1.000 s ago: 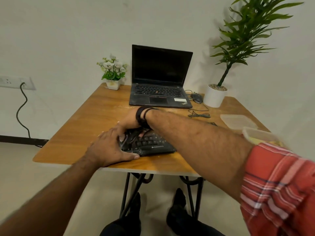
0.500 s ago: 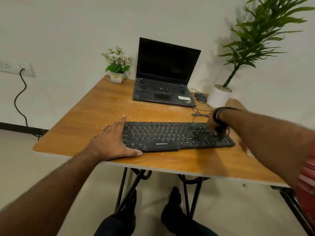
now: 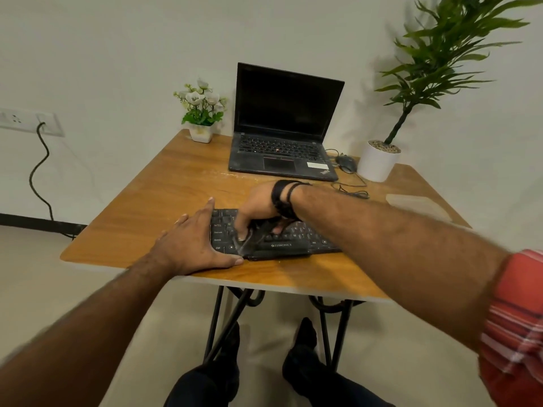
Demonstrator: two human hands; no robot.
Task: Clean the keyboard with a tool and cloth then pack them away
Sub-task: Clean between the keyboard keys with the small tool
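**Brush on keys, flat hand at keyboard's end**

Head view. Black, flat, rectangular plastic keyboard (image 3: 291, 240) with pale key legends and a white brand mark on its front lip, lying crosswise near the front edge of the square orange-brown wooden table (image 3: 164, 201); right part hidden under the forearm. Left hand (image 3: 194, 245) laid flat on the wood at the keyboard's left end, fingers straight and slightly spread, thumb stretched along the front left corner, touching the casing. Right hand (image 3: 258, 207), black bands on the wrist, hovering over the left half of the keys, fingers curled downward and pinching a small dark cleaning brush (image 3: 249, 239), blurred, its tip down on the keys near the front left corner. Exact shape of the tool not clear.

Behind, well apart: open black laptop (image 3: 282, 142) with dark screen; small white pot of white flowers (image 3: 201, 113) to its left; dark mouse (image 3: 346, 163) with a cable and a tall green plant in a white round pot (image 3: 377, 163) to its right. Clear plastic lid (image 3: 417, 205) lying at the table's right side.
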